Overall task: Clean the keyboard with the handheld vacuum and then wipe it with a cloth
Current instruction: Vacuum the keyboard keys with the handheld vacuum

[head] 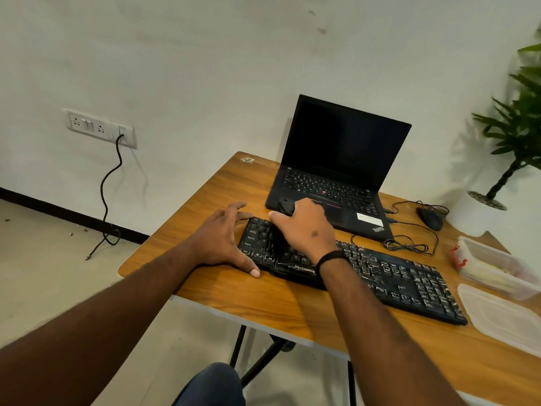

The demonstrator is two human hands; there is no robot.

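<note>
A black keyboard lies slantwise on the wooden table. My right hand grips a black handheld vacuum upright over the keyboard's left part; its lower end, dark and blurred, reaches down to the keys. My left hand spans the keyboard's left end, with the thumb at the front corner and the straight fingers at the far corner. No cloth is clearly visible.
An open black laptop stands behind the keyboard. A wired mouse and coiled cable lie to its right. A clear plastic box and its lid sit at the right edge. A potted plant stands in the corner.
</note>
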